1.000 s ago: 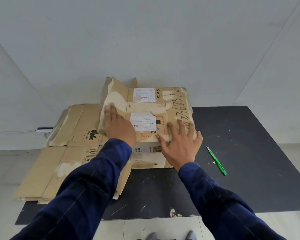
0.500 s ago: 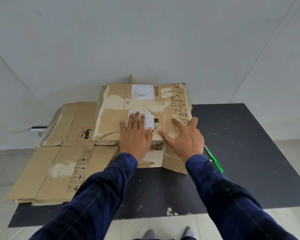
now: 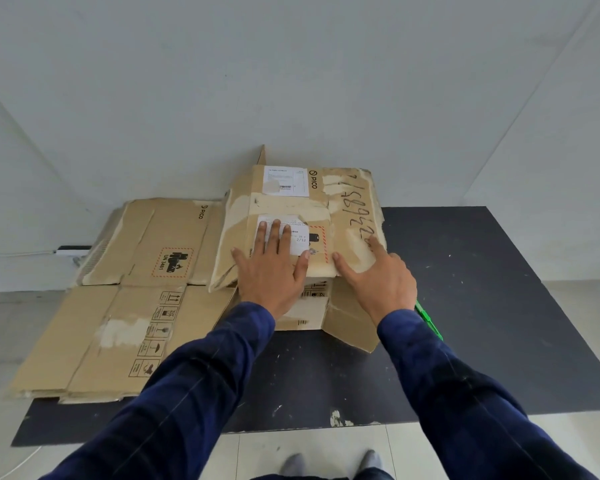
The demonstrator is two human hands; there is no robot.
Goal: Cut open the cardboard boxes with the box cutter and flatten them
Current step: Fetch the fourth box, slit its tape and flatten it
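Presently, the box (image 3: 243,220) lies on the far middle part of the desk (image 3: 499,306), with both hands on its top panel. The left hand (image 3: 274,271) rests palm down on the white label (image 3: 298,244) at the middle of the panel. Its grip is spread, with the fingers straight and pointing far, and it pinches nothing. The right hand (image 3: 378,282) rests palm down on the near right corner of the same panel. Its grip is likewise spread, with the thumb along the near edge.

The box is not yet flat. Its near left corner gapes above the desk, and a loose flap (image 3: 350,320) hangs from the near edge between the two forearms. A stack of flattened cardboard (image 3: 136,323) lies just beside the box on the left and overhangs the desk's left edge.

The governing relation is that the box sits directly below both palms, so the pressing direction is straight down. The raised corner lies to the left of the left hand, which is the nearer hand to it. On this evidence, the left hand should shift toward that corner while the right hand pins the right side.

The box cutter (image 3: 428,320) lies on the desk just beside the right wrist, on its near right. Its long axis runs from far left to near right, and its far end is hidden by the sleeve. The right hand is plainly the nearer one, should another cut be required.
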